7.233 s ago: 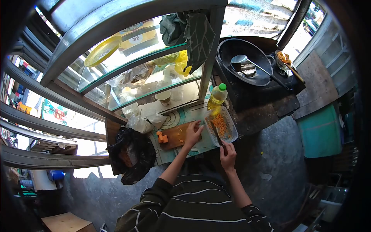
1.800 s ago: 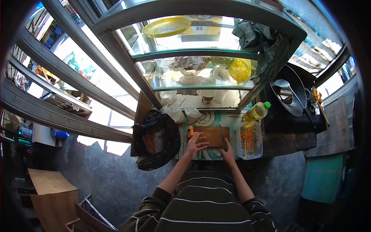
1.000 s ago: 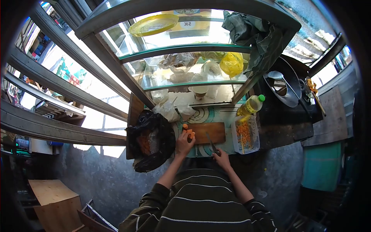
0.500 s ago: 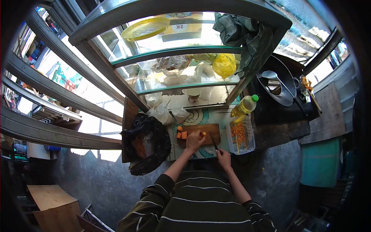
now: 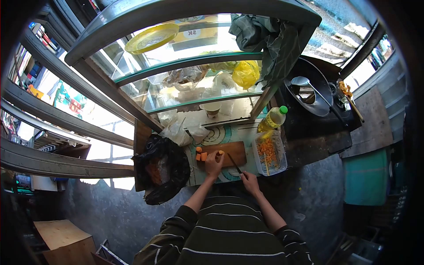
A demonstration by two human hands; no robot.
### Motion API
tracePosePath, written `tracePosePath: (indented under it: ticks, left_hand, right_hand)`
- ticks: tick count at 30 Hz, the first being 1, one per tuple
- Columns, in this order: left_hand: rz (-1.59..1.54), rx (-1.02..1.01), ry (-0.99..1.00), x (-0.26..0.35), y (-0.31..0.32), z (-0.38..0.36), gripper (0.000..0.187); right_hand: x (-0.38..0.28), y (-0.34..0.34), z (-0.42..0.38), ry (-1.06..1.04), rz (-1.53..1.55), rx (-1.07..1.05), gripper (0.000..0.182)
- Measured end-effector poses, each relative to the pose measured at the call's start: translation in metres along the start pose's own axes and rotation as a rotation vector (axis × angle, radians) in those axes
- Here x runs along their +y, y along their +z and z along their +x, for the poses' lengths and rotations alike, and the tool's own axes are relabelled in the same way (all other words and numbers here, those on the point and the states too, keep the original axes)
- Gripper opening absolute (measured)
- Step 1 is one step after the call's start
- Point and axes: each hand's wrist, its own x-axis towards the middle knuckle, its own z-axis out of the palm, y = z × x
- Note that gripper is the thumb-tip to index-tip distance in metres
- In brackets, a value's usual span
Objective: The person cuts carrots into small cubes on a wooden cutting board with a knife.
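A wooden cutting board (image 5: 237, 154) lies on the counter in front of me. Several orange carrot chunks (image 5: 201, 156) sit at its left end. My left hand (image 5: 213, 165) is over the middle of the board, its fingers closed round a small carrot piece (image 5: 221, 153). In my right hand (image 5: 250, 182) is the handle of a knife (image 5: 234, 164), whose dark blade points up and left across the board, a little right of the carrot piece. Right of the board stands a clear plastic tub (image 5: 281, 164) with diced carrot (image 5: 267, 151) and a yellow handle in it.
A black plastic bag (image 5: 179, 161) stands left of the board. Behind the tub is a yellow-labelled bottle (image 5: 272, 119) with a green cap. A glass display case (image 5: 194, 104) rises at the back. On the right, a wok (image 5: 314, 95) with a ladle (image 5: 304, 82) sits on the stove.
The whole view has shifted, so the counter appears slightly further left. Both hands stay at the board, the left still on the carrot piece and the right on the knife.
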Motion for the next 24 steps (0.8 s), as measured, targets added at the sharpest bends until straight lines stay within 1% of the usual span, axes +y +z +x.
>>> tracePosePath:
  ticks: [2, 3, 5, 6, 8, 9, 11, 12, 14, 15, 16, 18, 20, 22, 24]
  left_hand:
    - [-0.062, 0.044, -0.05, -0.001, -0.004, -0.002, 0.021]
    - [-0.058, 0.045, -0.049, -0.003, -0.005, -0.003, 0.021]
    - [-0.079, 0.044, -0.017, -0.008, -0.007, -0.004, 0.021]
    - [-0.076, 0.041, -0.017, -0.008, -0.008, -0.004, 0.021]
    - [-0.074, 0.025, -0.036, -0.007, -0.009, -0.006, 0.021]
    - [-0.075, 0.021, -0.036, -0.007, -0.008, -0.007, 0.021]
    - [-0.077, 0.006, -0.03, -0.009, -0.007, -0.01, 0.021]
    - [-0.074, 0.007, -0.032, -0.009, -0.007, -0.011, 0.021]
    - [-0.073, -0.018, -0.028, -0.009, -0.008, -0.012, 0.022]
    - [-0.07, -0.019, -0.028, -0.008, -0.009, -0.011, 0.022]
    - [-0.092, -0.03, -0.052, -0.008, -0.009, -0.011, 0.022]
    - [-0.116, -0.048, -0.074, -0.007, -0.008, -0.013, 0.023]
    - [-0.054, -0.056, -0.008, -0.009, -0.005, -0.013, 0.025]
    - [-0.035, -0.075, 0.015, -0.01, -0.001, -0.012, 0.023]
    - [-0.019, -0.097, 0.037, -0.011, 0.005, -0.011, 0.021]
  right_hand:
    - [-0.001, 0.004, 0.002, -0.111, -0.05, -0.171, 0.032]
    - [0.002, 0.006, 0.003, -0.113, -0.047, -0.172, 0.032]
    - [0.01, 0.009, 0.006, 0.268, 0.222, 0.045, 0.03]
    - [0.014, 0.009, 0.007, 0.271, 0.224, 0.044, 0.03]
    - [0.023, 0.008, 0.007, -0.02, 0.092, 0.264, 0.028]
    - [0.025, 0.005, 0.005, -0.017, 0.092, 0.266, 0.028]
    - [0.029, 0.002, 0.002, -0.242, 0.047, 0.09, 0.027]
    - [0.032, 0.0, 0.001, -0.241, 0.049, 0.086, 0.027]
    - [0.037, -0.004, -0.001, 0.282, 0.225, 0.071, 0.028]
    - [0.039, -0.002, -0.003, 0.332, 0.214, 0.187, 0.03]
    - [0.041, -0.001, -0.005, 0.337, 0.216, 0.187, 0.03]
    - [0.046, 0.001, -0.007, 0.097, 0.141, 0.2, 0.03]
    - [0.049, 0.008, -0.004, 0.063, 0.131, 0.209, 0.03]
    - [0.037, 0.011, 0.002, 0.026, 0.123, 0.216, 0.031]
    - [0.024, 0.012, 0.012, -0.091, 0.028, 0.22, 0.032]
